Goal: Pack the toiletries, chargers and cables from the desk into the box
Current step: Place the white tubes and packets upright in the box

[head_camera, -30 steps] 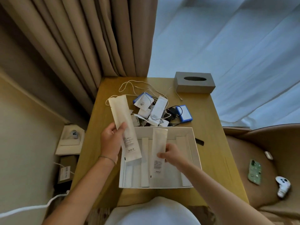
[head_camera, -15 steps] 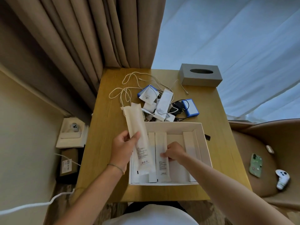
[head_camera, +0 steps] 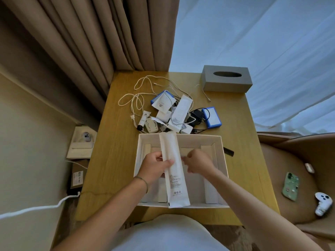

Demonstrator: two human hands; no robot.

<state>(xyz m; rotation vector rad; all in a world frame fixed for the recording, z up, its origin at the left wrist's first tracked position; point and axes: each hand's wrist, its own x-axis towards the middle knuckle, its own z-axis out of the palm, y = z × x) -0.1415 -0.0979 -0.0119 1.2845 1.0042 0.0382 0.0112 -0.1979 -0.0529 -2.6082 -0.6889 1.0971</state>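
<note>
Small wooden desk [head_camera: 233, 124], honey-yellow top, set against beige curtains. Open white cardboard box [head_camera: 224, 160] sits at the near edge. Behind it, touching its far wall, a jumbled pile: white paper sachets [head_camera: 181, 111], a small white tube with black cap [head_camera: 143, 120], two blue-edged flat packs [head_camera: 211, 117], a black charger [head_camera: 196, 115]. Looped white cables [head_camera: 134, 100] spread left. Grey tissue box [head_camera: 226, 78] at far right corner. Black comb [head_camera: 228, 151] just beside the box's right wall.
</note>
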